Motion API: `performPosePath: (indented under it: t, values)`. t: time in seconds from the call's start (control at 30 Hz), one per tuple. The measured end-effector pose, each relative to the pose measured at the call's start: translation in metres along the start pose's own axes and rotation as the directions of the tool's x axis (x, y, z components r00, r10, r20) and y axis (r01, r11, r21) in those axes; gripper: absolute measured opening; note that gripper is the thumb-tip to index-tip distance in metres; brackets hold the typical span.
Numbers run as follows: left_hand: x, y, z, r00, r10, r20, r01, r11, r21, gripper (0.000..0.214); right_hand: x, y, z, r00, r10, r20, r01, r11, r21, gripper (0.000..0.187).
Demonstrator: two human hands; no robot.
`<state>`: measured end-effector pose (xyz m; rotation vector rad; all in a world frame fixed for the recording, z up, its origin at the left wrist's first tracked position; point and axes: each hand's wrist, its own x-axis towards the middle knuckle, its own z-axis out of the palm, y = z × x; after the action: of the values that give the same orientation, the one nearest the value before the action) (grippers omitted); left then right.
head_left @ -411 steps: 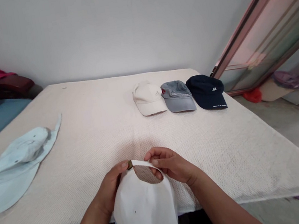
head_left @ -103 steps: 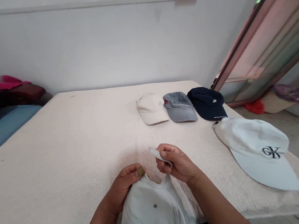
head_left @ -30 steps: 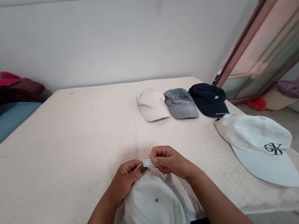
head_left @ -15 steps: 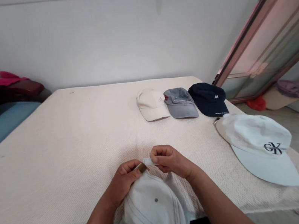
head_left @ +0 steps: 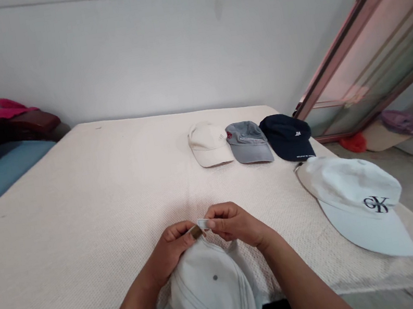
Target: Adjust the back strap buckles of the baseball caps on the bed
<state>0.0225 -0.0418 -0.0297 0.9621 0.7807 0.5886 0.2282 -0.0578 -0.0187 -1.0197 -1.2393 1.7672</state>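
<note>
A pale grey-white cap [head_left: 210, 293] lies at the table's front edge, its back turned away from me and its brim partly out of frame below. My left hand [head_left: 177, 241] pinches the brass-coloured buckle [head_left: 195, 232] at the back of the cap. Between the thumb and fingers of my right hand [head_left: 228, 222] is the free end of the cap's strap [head_left: 202, 223], just right of the buckle. How the strap runs through the buckle is too small to make out.
A cream cap [head_left: 210, 146], a grey cap [head_left: 249, 142] and a navy cap [head_left: 287, 135] stand in a row farther back on the covered table [head_left: 81, 212]. Nearer on the right sits a light blue-white cap [head_left: 355, 193] with black letters. A wall [head_left: 115, 59] rises behind.
My right hand has moved slightly left, closer to the buckle, and less of the strap shows between the hands. My left hand keeps its hold.
</note>
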Motion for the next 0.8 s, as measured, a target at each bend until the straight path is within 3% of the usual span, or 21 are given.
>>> performPosePath:
  t: [0.8]
  values:
    - [-0.001, 0.0014, 0.0015, 1.0, 0.0, 0.01, 0.0, 0.999, 0.036, 0.021, -0.0012, 0.0007, 0.0018, 0.999, 0.03, 0.012, -0.031, 0.999, 0.029, 0.021]
